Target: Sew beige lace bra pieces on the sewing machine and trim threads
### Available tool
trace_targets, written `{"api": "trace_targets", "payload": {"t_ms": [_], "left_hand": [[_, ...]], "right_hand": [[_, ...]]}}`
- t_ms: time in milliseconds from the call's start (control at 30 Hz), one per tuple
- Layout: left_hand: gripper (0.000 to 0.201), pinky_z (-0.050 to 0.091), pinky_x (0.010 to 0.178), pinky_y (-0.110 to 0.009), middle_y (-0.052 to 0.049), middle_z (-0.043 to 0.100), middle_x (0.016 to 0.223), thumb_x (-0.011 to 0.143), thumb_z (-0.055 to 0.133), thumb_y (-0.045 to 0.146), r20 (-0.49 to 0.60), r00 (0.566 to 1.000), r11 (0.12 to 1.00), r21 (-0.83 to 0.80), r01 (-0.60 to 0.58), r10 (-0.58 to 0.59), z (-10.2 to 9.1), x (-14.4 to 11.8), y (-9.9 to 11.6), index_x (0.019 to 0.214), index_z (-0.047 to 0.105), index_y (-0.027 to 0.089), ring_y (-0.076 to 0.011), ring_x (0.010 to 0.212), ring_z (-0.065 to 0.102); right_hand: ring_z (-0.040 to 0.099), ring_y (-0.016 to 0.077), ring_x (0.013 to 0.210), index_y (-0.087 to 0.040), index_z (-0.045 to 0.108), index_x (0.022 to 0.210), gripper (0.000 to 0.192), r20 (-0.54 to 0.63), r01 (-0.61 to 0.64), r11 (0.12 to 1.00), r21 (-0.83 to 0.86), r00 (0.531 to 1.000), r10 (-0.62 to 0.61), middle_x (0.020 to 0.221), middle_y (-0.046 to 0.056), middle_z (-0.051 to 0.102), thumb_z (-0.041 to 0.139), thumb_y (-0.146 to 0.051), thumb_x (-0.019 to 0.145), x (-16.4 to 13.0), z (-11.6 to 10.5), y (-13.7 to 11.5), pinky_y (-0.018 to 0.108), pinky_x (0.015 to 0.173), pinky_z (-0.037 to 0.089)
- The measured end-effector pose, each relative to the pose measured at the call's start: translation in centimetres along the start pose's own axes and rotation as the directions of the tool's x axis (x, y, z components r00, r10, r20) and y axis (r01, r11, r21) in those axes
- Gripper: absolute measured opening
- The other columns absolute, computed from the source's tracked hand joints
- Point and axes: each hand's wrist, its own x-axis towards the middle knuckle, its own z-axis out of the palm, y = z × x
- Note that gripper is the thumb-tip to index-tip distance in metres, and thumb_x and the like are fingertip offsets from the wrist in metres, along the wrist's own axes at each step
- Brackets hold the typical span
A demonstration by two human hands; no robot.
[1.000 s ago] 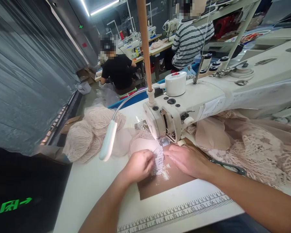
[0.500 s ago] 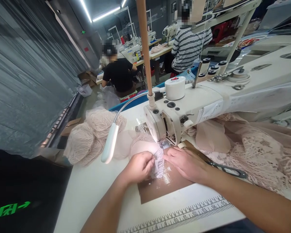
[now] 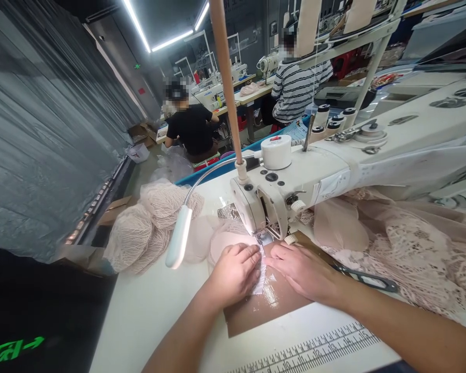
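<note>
while your left hand (image 3: pixel 235 273) presses flat on the white lace strip (image 3: pixel 261 277), your right hand (image 3: pixel 301 269) lies flat, ungripped, just beside it; bare white tabletop (image 3: pixel 147 311) left of both.

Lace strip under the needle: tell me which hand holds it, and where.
Both hands press the lace strip flat rather than gripping it: left hand on its left edge, right hand along its right edge.

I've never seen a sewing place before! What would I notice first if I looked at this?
First, the two hands in the middle: the left hand and the right hand press a strip of white lace flat, just in front of the needle of the big cream sewing machine. Heaps of pale pink lace lie to the right, and a white lamp bends in from the left.
</note>
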Motion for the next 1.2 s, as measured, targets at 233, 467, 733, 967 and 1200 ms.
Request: {"api": "trace_targets", "payload": {"t_ms": [233,467,733,967,1200], "left_hand": [[0.038,0.044,0.090,-0.042,-0.009,0.055,0.133,0.095,0.040,0.028,0.039,0.999,0.998,0.057,0.003,-0.006,-0.2,0.0,0.4,0.129,0.050,0.015,-0.0263,0.111,0.050],[0.039,0.045,0.087,-0.042,-0.008,0.051,0.135,0.093,0.040,0.030,0.045,0.995,0.993,0.087,0.083,-0.087,0.1,0.5,0.7,0.128,0.050,0.016,-0.0271,0.106,0.049],[0.041,0.043,0.088,-0.044,-0.011,0.049,0.137,0.093,0.041,0.033,0.023,0.997,0.996,0.060,0.066,-0.067,0.1,0.3,0.4,0.128,0.050,0.014,-0.0283,0.108,0.048],[0.038,0.042,0.090,-0.043,-0.010,0.054,0.132,0.095,0.038,0.029,0.015,1.000,1.000,0.018,0.020,-0.021,0.0,0.0,0.3,0.128,0.051,0.015,-0.0266,0.108,0.050],[0.039,0.042,0.089,-0.044,-0.010,0.052,0.134,0.093,0.041,0.029,0.020,0.999,0.999,0.017,0.048,-0.049,0.2,0.3,0.2,0.127,0.051,0.016,-0.0277,0.107,0.049]], "right_hand": [[0.047,0.0210,0.078,-0.021,0.063,0.102,0.036,-0.004,-0.011,1.000,-0.025,1.000,0.011,0.087,0.006,0.056,0.042,-0.004,0.079,-0.1,0.5,0.2,0.033,0.068,0.031],[0.043,0.0168,0.066,-0.020,0.065,0.098,0.029,-0.056,-0.076,0.996,-0.050,0.996,0.073,0.080,0.004,0.054,0.042,-0.009,0.084,0.3,0.5,0.1,0.031,0.061,0.026],[0.040,0.0173,0.066,-0.021,0.064,0.099,0.031,-0.016,-0.068,0.997,-0.033,0.998,0.068,0.080,0.004,0.054,0.043,-0.006,0.081,0.2,-0.2,0.0,0.031,0.061,0.022],[0.044,0.0195,0.075,-0.022,0.063,0.100,0.036,0.022,-0.009,1.000,0.011,1.000,0.009,0.084,0.005,0.054,0.043,-0.003,0.077,-0.3,-0.4,0.1,0.032,0.064,0.025],[0.042,0.0177,0.068,-0.021,0.065,0.098,0.031,-0.070,-0.039,0.999,-0.028,0.997,0.037,0.079,0.004,0.055,0.044,-0.005,0.081,0.0,0.0,0.1,0.032,0.061,0.022]]}}
